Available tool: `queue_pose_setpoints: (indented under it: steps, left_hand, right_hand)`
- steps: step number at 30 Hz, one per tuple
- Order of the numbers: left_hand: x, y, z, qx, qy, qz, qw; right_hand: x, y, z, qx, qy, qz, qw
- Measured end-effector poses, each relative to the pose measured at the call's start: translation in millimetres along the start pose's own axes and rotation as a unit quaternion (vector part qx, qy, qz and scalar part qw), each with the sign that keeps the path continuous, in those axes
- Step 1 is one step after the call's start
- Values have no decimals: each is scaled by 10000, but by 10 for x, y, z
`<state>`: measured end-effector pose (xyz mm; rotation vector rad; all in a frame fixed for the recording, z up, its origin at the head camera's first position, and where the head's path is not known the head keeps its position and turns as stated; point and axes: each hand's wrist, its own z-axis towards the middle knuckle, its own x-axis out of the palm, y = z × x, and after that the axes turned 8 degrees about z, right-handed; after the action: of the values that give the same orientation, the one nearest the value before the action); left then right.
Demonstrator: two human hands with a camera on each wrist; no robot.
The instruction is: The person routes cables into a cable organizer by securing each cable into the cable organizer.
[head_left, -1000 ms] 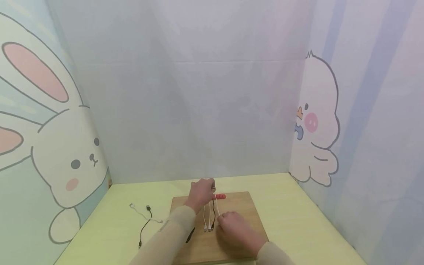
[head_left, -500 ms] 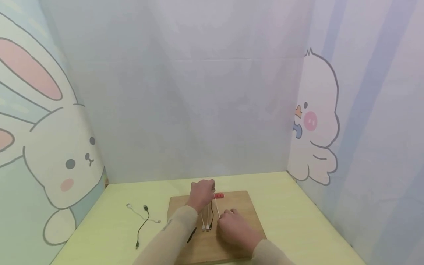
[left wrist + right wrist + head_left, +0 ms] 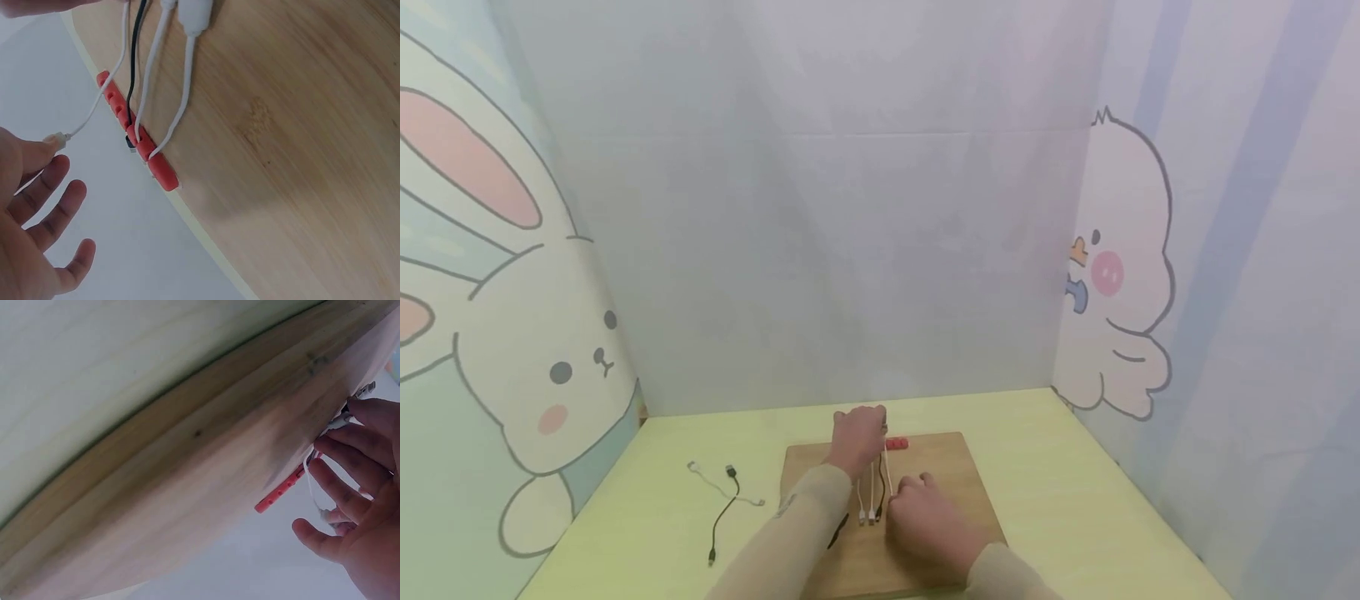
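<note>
A white USB cable [image 3: 889,471] stretches between my two hands. At its far end my left hand [image 3: 859,437] pinches the plug between thumb and forefinger, the other fingers spread, as the left wrist view shows. My right hand [image 3: 932,517] pinches the near connector [image 3: 340,422] low over the wooden board [image 3: 925,567]. Along the board's far edge runs a red cable clip strip [image 3: 140,134] with slots. Two other white cables [image 3: 184,103] and a black cable [image 3: 133,62] sit in its slots. The held cable crosses above the strip at its free slots.
On the yellow table [image 3: 1075,500], left of the board, a black cable [image 3: 721,521] lies across a white cable [image 3: 703,477]. A slim dark object [image 3: 838,532] rests on the board beside my left sleeve [image 3: 790,533]. A grey curtain stands behind the table.
My right hand has shifted slightly left, bringing the taut white cable closer to the cables in the strip. The left hand keeps its pinch, almost still.
</note>
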<state>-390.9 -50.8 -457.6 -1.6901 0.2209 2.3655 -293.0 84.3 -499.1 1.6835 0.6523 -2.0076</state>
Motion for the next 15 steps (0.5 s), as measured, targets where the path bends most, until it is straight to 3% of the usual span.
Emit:
queue_pose_setpoints:
  steps: [8,15]
  left_hand:
    - [261,-13,59,-202,-270,66,9994]
    - [398,-28,136,-241,-357,572,9974]
  right_hand:
    - [12,3,-43,170,182,311,9992]
    - [-4,7,-59,443,191,444,9978]
